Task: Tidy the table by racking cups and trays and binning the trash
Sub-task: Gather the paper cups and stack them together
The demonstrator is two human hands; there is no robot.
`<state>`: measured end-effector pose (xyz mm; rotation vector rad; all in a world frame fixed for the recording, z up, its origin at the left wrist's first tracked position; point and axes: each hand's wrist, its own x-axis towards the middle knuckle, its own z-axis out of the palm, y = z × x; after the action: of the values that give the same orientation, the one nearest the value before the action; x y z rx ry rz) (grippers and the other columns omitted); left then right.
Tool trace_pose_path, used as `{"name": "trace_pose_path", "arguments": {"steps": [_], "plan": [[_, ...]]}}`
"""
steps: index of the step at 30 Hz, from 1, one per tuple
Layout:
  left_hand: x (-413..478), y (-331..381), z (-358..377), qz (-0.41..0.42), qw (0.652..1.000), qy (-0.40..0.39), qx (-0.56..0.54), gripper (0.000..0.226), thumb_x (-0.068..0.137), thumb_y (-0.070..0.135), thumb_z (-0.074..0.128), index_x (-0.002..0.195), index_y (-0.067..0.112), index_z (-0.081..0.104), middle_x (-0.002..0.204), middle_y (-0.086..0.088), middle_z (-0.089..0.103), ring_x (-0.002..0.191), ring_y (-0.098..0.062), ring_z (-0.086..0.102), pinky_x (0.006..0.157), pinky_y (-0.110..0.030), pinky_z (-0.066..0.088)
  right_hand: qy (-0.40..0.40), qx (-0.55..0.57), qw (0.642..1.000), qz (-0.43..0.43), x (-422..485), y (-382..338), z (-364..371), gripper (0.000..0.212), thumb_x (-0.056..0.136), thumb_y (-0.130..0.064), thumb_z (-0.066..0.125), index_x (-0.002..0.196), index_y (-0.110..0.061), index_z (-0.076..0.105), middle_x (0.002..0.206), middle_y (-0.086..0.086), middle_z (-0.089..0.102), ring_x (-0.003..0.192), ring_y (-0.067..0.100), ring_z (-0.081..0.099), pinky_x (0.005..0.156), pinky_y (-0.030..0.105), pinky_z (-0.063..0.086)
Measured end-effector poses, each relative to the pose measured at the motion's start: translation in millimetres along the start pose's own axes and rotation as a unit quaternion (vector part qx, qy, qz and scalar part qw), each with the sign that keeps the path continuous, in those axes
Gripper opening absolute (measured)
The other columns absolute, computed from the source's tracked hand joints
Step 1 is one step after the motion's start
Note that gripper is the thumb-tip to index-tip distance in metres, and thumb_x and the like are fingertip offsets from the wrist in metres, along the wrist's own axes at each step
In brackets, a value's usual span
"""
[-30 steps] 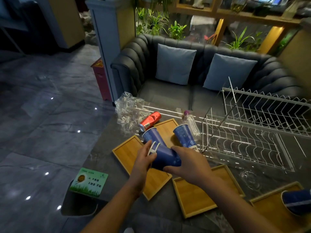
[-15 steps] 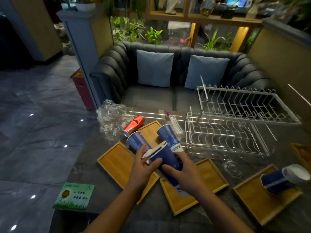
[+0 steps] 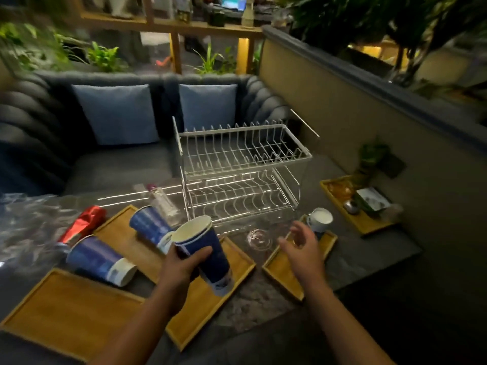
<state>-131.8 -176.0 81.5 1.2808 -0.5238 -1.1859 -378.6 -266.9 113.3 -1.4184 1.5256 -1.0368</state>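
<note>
1. A dim lounge: a dark sofa (image 3: pixel 118 164) with two blue cushions (image 3: pixel 116 114) sits behind a dark table (image 3: pixel 369 259), with plants along the ledges.
2. A white two-tier wire rack (image 3: pixel 242 154) stands at the back of the table; both tiers hold nothing.
3. The left hand (image 3: pixel 181 264) grips a stack (image 3: pixel 205 248) of two nested blue cups around its upper half, thumb across the front. The stack is tilted, mouth up and leaning left, held above the mid tray (image 3: pixel 208 306).
4. The right hand (image 3: pixel 303 248) hovers with fingers spread and relaxed, holding nothing, over the right tray (image 3: pixel 284 275).
5. Just beyond its fingers a right cup (image 3: pixel 320 219) sits at the far end of that tray, its white mouth turned towards the camera.
6. A back cup (image 3: pixel 151 227) lies tipped on the back tray (image 3: pixel 123 233), just left of the stack.
7. A left cup (image 3: pixel 100 259) lies on its side between the back tray and the near tray (image 3: pixel 60 312).
8. A red can (image 3: pixel 81 225) lies by the left cup's rim, beside crumpled plastic (image 3: pixel 29 222).
9. A clear bottle (image 3: pixel 164 204) lies between the back cup and the rack.
10. A small glass dish (image 3: pixel 259 238) rests on the table in front of the rack, between the two hands.
11. A far tray (image 3: pixel 363 225) by the wall carries small items too blurred to tell.
</note>
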Motion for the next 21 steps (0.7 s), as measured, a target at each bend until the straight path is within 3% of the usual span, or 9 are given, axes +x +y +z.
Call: {"name": "trace_pose_path", "arguments": {"steps": [2, 4, 9, 11, 13, 17, 21], "plan": [[5.2, -3.4, 10.2, -0.016, 1.0, 0.012, -0.019, 0.068, 0.059, 0.03, 0.086, 0.123, 0.03, 0.061, 0.116, 0.001, 0.073, 0.108, -0.026, 0.068, 0.074, -0.041, 0.058, 0.107, -0.154, 0.98, -0.06, 31.2, 10.9, -32.9, 0.055, 0.079, -0.014, 0.079, 0.129, -0.014, 0.057, 0.121, 0.01, 0.056, 0.111, 0.027, 0.054, 0.089, 0.032, 0.046], [10.7, -6.4, 17.9, -0.026, 0.999, 0.026, -0.036, 0.066, 0.064, 0.026, 0.083, 0.125, 0.027, 0.059, 0.119, -0.001, 0.072, 0.109, -0.028, 0.067, 0.074, -0.041, 0.057, 0.14, -0.264, 0.95, -0.092, 59.4, 16.8, -52.9, 0.06, 0.079, -0.022, 0.078, 0.133, -0.016, 0.053, 0.129, 0.013, 0.049, 0.118, 0.033, 0.047, 0.091, 0.039, 0.044], [22.9, -7.7, 34.2, -0.038, 0.995, 0.062, -0.064, 0.072, 0.064, 0.027, 0.081, 0.13, 0.02, 0.057, 0.125, -0.009, 0.067, 0.113, -0.036, 0.063, 0.078, -0.047, 0.055, 0.011, -0.335, 0.942, 0.01, 122.8, 35.6, -64.8, 0.091, 0.077, -0.05, 0.076, 0.151, -0.041, 0.023, 0.16, 0.006, 0.013, 0.143, 0.039, 0.017, 0.108, 0.055, 0.034], [26.4, -9.6, 37.7, -0.044, 0.993, 0.076, -0.074, 0.068, 0.064, 0.026, 0.081, 0.128, 0.019, 0.058, 0.124, -0.011, 0.068, 0.111, -0.037, 0.064, 0.077, -0.047, 0.055, -0.052, -0.332, 0.941, 0.041, 138.1, 46.2, -61.2, 0.091, 0.079, -0.048, 0.075, 0.151, -0.043, 0.021, 0.163, 0.006, 0.011, 0.145, 0.042, 0.016, 0.111, 0.056, 0.031], [28.5, -11.9, 39.9, -0.049, 0.991, 0.088, -0.083, 0.061, 0.065, 0.025, 0.08, 0.123, 0.02, 0.06, 0.122, -0.012, 0.069, 0.109, -0.037, 0.065, 0.075, -0.046, 0.055, -0.087, -0.335, 0.937, 0.042, 145.0, 58.7, -59.6, 0.084, 0.081, -0.04, 0.076, 0.15, -0.038, 0.029, 0.16, 0.009, 0.019, 0.141, 0.041, 0.028, 0.109, 0.053, 0.036], [31.6, -16.4, 41.1, -0.056, 0.986, 0.107, -0.113, 0.06, 0.068, 0.022, 0.079, 0.124, 0.017, 0.059, 0.124, -0.015, 0.067, 0.11, -0.039, 0.064, 0.077, -0.048, 0.056, -0.051, -0.3, 0.953, 0.001, 140.3, 68.9, -71.0, 0.061, 0.084, -0.023, 0.073, 0.139, -0.03, 0.049, 0.137, 0.008, 0.04, 0.118, 0.032, 0.054, 0.088, 0.035, 0.046], [33.4, -19.5, 43.3, -0.067, 0.977, 0.122, -0.162, 0.071, 0.07, 0.023, 0.077, 0.135, 0.012, 0.052, 0.132, -0.02, 0.062, 0.115, -0.041, 0.061, 0.086, -0.053, 0.055, -0.019, -0.123, 0.992, -0.002, 113.6, 55.2, -84.2, 0.055, 0.083, -0.023, 0.074, 0.131, -0.037, 0.053, 0.124, -0.003, 0.042, 0.106, 0.015, 0.051, 0.08, 0.034, 0.051]]}}
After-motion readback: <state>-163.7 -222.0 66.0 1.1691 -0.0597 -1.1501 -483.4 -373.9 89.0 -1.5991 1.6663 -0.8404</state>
